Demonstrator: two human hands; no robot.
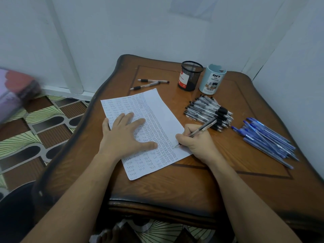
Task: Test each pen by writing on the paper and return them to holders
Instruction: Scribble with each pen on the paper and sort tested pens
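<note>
Two bare forearms reach across a carved wooden bench [192, 186] where a pen test is under way. A sheet of paper [164, 109] lies askew on the bench's left half, covered in rows of the handwritten word "test", with a blank strip along its upper right side. The person's left grip [122, 135] is released, palm down with fingers spread flat on the sheet, pressing it to the wood. The right grip [196, 141], at the paper's lower right edge, is clenched around a pen. A heap of blue pens [266, 137] lies at the bench's right edge, and just left of it, near the writing hand, sits a heap of clear pens with black grips [206, 109]. Behind the heaps, toward the far edge, two holders stand upright side by side: a pale blue cup [212, 81] printed "DIY Desk Organizer" and, on its left, a black mesh cup [190, 76] with a red-and-white label. Two loose pens [150, 83] lie crossed just beyond the paper's far edge. The held pen [201, 128], clear-barrelled with a silver clip, slants up to the right, its tip touching the sheet.
</note>
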